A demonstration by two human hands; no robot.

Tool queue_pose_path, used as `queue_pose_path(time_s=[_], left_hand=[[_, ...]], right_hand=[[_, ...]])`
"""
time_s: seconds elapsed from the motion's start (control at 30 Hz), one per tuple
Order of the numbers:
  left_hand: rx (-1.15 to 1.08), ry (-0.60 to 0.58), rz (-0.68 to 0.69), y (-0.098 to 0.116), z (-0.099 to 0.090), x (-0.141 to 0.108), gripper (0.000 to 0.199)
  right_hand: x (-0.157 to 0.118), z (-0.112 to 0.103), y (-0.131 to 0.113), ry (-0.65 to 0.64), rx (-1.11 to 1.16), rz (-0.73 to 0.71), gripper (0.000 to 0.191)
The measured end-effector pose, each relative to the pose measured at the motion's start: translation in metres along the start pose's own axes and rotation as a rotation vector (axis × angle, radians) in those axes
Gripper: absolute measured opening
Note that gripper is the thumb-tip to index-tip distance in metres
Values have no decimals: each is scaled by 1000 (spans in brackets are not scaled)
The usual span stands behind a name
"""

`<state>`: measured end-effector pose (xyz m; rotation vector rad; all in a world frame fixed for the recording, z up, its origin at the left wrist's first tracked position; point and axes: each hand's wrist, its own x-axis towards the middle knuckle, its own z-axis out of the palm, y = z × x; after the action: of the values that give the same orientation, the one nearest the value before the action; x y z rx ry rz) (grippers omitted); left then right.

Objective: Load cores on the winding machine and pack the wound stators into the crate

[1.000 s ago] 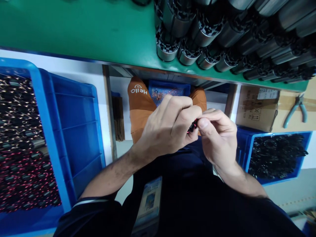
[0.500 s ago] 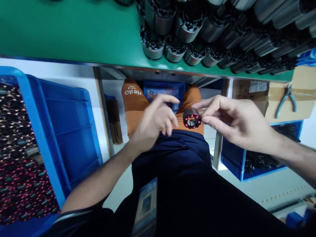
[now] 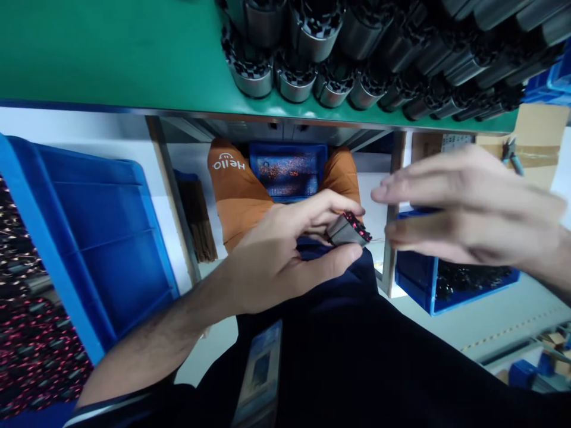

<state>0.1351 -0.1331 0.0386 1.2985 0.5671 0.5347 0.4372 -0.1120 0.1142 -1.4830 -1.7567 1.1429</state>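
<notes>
The left hand's fingers [image 3: 322, 204] and thumb [image 3: 339, 261] were pinching a small steel-walled core [image 3: 342, 230] between them, the thumb along its near side, the fingers around the far side. The core lay tilted above the lap, its end with pink windings turned toward the right hand [image 3: 464, 208]. That was a sound way to hold it, I judged: pressure belonged on the smooth wall, firm enough to stop it rolling, with the fingertips off the windings and black end pieces. The right hand was blurred, apart from the core, its fingers stretched out and parted from each other, holding nothing that could be seen. A light touch from that side seemed wisest, since a hard push might have twisted the core or snagged a winding. Farther out, a blue tray [image 3: 254, 160] sat between the orange-clad legs [image 3: 238, 205], blue bins [image 3: 49, 249] [image 3: 414, 267] stood on either side, and rows of upright cylinders [image 3: 295, 86] filled part of the green tabletop [image 3: 134, 53], with pliers [image 3: 513, 157] off to the right.
</notes>
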Motion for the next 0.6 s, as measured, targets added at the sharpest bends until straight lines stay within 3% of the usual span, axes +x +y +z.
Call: queue_pose_path(time_s=[0.07,0.17,0.33,0.43,0.5,0.6], left_hand=[[172,171,140,-2,4,-3,38],[373,322,333,-5,12,-4,50],[661,309,525,-10,13,-2,38],[733,412,642,-13,16,-2,28],[741,439,547,-12,19,-1,28],[587,368,272,-7,22,2,28]], right_hand=[[-2,-1,2,-206,26,-35,38],[-4,5,9,-400,200,184,33],[-3,21,20,-699,525,525,43],[-1,26,16,-686,523,481,44],[-2,26,8,-552,332,309,41],[-1,20,-8,-372,-33,71,40]])
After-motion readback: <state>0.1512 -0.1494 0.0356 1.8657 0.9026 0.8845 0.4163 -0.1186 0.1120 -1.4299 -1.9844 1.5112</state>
